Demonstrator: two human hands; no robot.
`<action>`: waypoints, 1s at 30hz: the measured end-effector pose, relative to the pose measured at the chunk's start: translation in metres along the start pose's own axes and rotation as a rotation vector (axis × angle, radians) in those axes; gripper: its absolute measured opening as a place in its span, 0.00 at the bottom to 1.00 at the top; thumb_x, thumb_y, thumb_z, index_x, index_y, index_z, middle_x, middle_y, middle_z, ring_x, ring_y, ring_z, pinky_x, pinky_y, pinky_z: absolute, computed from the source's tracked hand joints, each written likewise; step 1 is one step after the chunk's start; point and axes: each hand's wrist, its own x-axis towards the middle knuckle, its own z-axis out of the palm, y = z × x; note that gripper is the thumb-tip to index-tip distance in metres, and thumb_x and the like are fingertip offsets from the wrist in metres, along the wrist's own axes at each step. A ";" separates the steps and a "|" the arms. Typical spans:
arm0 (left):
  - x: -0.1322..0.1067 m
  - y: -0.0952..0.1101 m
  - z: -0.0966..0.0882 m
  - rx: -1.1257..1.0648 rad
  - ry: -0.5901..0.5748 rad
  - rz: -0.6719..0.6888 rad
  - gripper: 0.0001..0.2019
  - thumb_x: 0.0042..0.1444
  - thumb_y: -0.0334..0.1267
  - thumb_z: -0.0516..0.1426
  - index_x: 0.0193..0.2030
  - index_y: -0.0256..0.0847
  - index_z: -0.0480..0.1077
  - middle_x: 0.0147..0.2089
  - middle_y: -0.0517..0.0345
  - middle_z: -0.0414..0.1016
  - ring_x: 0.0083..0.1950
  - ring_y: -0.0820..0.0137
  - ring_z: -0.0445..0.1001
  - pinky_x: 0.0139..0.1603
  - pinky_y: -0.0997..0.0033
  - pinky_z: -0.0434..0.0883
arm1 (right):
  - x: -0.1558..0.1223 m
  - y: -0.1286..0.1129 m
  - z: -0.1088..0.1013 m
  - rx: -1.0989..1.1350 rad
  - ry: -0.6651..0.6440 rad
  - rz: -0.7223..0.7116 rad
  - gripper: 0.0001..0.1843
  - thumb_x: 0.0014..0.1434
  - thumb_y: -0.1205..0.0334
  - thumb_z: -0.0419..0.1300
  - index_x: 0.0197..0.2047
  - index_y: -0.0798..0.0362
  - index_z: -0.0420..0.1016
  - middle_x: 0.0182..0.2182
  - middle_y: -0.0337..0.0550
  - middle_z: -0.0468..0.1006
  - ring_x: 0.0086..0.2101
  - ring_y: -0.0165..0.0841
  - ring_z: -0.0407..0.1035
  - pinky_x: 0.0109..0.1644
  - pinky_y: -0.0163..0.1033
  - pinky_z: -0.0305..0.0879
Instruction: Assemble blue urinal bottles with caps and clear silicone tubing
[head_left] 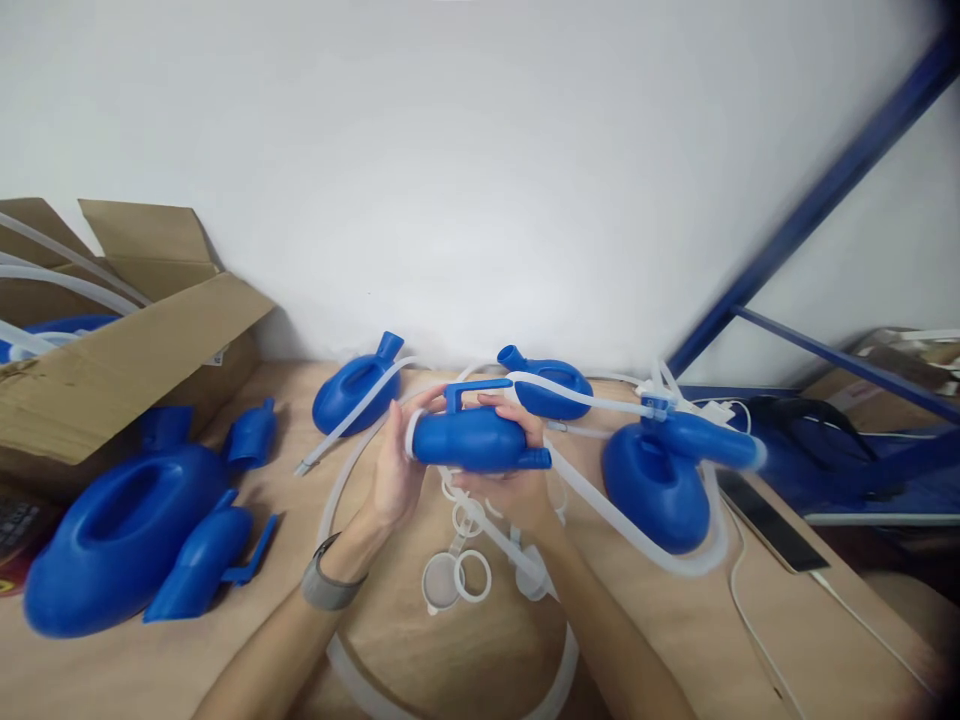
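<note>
A blue plastic urinal cup [471, 440] with a side handle and a short spout lies sideways between my two hands. My left hand [397, 472] is closed round its left end, by the white ring [410, 436]. My right hand [517, 492] grips the spout end, its fingers passing behind the body below the handle. Beneath them, a white ring cap with a clear lid [441, 580] and several similar caps rest on the table [420, 650]. A pale tube [352, 670] curves round these caps, and a translucent fitting [531, 573] lies beside my right forearm.
Blue urinal bottles [360, 385] with tubes stand along the wall; another [652, 490] carries a cup on top. At left are a large bottle [127, 540], loose cups [202, 560] and an open cardboard box [135, 360]. A phone [772, 520] with a cable lies right.
</note>
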 end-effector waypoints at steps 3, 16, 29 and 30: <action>-0.004 0.001 0.004 -0.005 0.001 -0.018 0.30 0.62 0.65 0.61 0.57 0.41 0.80 0.58 0.51 0.83 0.64 0.53 0.77 0.61 0.62 0.74 | -0.002 0.004 -0.001 -0.016 0.045 -0.061 0.39 0.54 0.38 0.76 0.60 0.37 0.61 0.60 0.48 0.77 0.60 0.49 0.74 0.68 0.63 0.69; 0.004 0.018 -0.014 0.135 0.032 0.020 0.25 0.63 0.59 0.60 0.53 0.41 0.81 0.50 0.52 0.84 0.58 0.52 0.79 0.59 0.60 0.74 | 0.018 -0.029 -0.039 -0.063 -0.421 0.119 0.25 0.70 0.52 0.66 0.68 0.38 0.72 0.67 0.49 0.74 0.67 0.48 0.70 0.58 0.51 0.80; -0.002 0.034 -0.025 0.158 -0.266 -0.136 0.36 0.67 0.67 0.53 0.63 0.37 0.78 0.58 0.41 0.83 0.58 0.49 0.81 0.64 0.52 0.73 | 0.007 -0.040 -0.024 -0.421 -0.500 -0.435 0.36 0.71 0.65 0.64 0.78 0.40 0.61 0.62 0.38 0.81 0.66 0.42 0.73 0.73 0.51 0.70; -0.002 0.034 -0.024 0.155 -0.252 -0.148 0.36 0.67 0.66 0.53 0.63 0.37 0.78 0.58 0.41 0.83 0.58 0.48 0.81 0.64 0.51 0.73 | 0.006 -0.041 -0.023 -0.427 -0.500 -0.448 0.36 0.71 0.65 0.64 0.78 0.40 0.61 0.62 0.38 0.81 0.66 0.42 0.72 0.73 0.51 0.70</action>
